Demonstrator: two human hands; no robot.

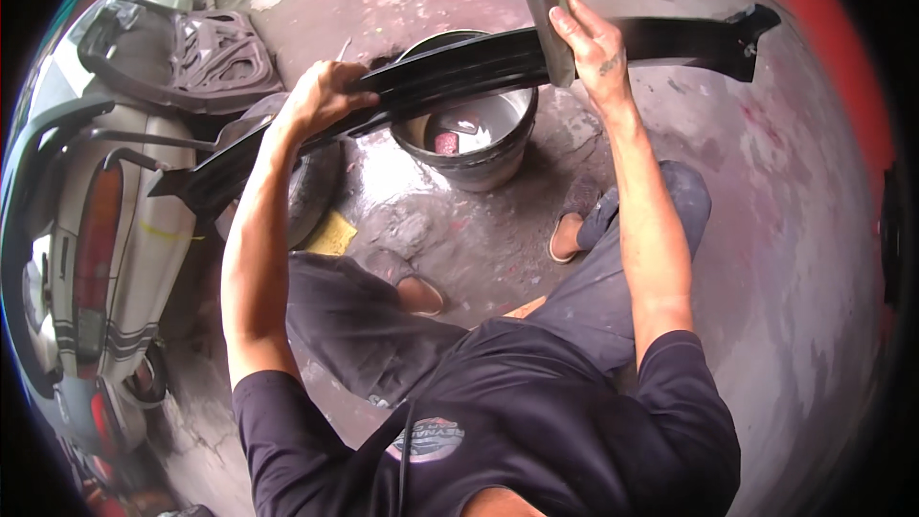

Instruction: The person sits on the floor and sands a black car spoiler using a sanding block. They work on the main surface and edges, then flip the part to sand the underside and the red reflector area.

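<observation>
A long black car trim panel (pixel 479 69) spans the view at a tilt, its left end lower, above a dark bucket (pixel 469 170). My left hand (pixel 327 98) is closed round the panel left of its middle, thumb over the near edge. Right of the middle, my right hand (pixel 591 38) pinches a grey-green sheet (pixel 549 38) that looks like sandpaper. That sheet lies across the panel's face, under my thumb; the other fingers are partly hidden. In the bucket are greyish water and a small reddish block (pixel 446 143).
At the left stand car parts: a pale bumper (pixel 158 196), a red tail light (pixel 99 239) and a grey inner panel (pixel 206 57). A yellow piece (pixel 332 235) lies on the stained concrete floor (pixel 785 258) near my left foot. Red surface (pixel 842 67) borders the right.
</observation>
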